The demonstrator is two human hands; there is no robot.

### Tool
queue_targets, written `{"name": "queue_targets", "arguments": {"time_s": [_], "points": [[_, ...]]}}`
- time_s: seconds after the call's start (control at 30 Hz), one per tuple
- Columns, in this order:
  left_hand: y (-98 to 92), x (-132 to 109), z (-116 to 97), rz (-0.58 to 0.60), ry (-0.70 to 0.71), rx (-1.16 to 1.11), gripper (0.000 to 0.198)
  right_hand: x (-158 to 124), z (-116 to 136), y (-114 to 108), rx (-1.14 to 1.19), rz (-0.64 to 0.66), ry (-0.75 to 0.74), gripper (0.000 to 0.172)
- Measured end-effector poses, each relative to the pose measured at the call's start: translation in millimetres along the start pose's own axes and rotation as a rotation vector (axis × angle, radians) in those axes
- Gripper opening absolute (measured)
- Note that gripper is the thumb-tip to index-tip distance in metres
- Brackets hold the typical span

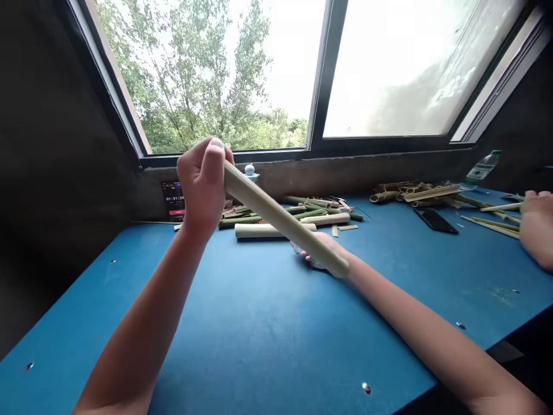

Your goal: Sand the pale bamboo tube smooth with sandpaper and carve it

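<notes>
**Two-handed clamp on a peeled bamboo tube (276, 214)**

Left hand (203, 185) closed in a fist around the upper end; right hand (325, 252) cupped beneath the lower end, fingers curled under it, with a scrap of crumpled clear plastic (303, 249) against the bamboo. Tube raised diagonally above a blue worktable (216, 323): both ends supported, middle length bare and clear of the surface. Beyond the tube, two short peeled bamboo sections (259, 231) lying flat, and a heap of green bamboo strips (311, 207). Right of the tube, a black smartphone (435, 221), bundled bamboo shavings (401, 192), and a second person's hand (538, 227) beside loose strips (492, 225). Left of the tube, a phone showing a timer (174, 200), upright against the wall.
</notes>
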State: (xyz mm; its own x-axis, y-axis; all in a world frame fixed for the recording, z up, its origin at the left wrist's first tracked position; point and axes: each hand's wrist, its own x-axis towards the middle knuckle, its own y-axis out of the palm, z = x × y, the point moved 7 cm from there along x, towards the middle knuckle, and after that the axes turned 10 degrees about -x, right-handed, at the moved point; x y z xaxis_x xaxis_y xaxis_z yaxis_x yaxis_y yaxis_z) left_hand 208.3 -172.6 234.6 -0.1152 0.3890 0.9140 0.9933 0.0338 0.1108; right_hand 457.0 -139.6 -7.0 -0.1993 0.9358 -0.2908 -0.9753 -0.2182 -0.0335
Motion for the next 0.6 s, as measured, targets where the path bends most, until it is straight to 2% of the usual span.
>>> {"name": "queue_targets", "arguments": {"time_s": [0.07, 0.13, 0.23, 0.33, 0.4, 0.5, 0.6], "points": [[-0.9, 1.6, 1.6, 0.0, -0.006, 0.009, 0.044, -5.7, 2.2, 6.3, 0.027, 0.053, 0.017, 0.014], [-4.7, 5.0, 8.5, 0.019, -0.005, 0.063, 0.045, -12.6, 3.8, 21.1, 0.045, 0.139, 0.04, 0.023], [-12.3, 10.3, 31.1, 0.078, -0.057, 0.124, 0.044, -21.3, 5.4, 48.5, 0.099, 0.306, 0.068, 0.054], [-23.9, 13.5, 51.5, 0.05, -0.113, 0.16, 0.044, -28.0, 8.7, 62.0, 0.089, 0.474, 0.056, 0.076], [-28.5, 13.9, 58.0, 0.031, -0.139, 0.157, 0.043, -30.1, 12.1, 54.2, 0.034, 0.49, 0.026, 0.076], [-23.2, 11.4, 60.0, 0.098, -0.199, 0.122, 0.039, -31.6, 17.5, 30.0, -0.006, 0.419, 0.004, 0.073], [-16.7, 7.4, 54.8, 0.121, -0.234, 0.263, 0.046, -32.5, 17.5, 12.2, -0.056, 0.355, 0.017, 0.073]]}}
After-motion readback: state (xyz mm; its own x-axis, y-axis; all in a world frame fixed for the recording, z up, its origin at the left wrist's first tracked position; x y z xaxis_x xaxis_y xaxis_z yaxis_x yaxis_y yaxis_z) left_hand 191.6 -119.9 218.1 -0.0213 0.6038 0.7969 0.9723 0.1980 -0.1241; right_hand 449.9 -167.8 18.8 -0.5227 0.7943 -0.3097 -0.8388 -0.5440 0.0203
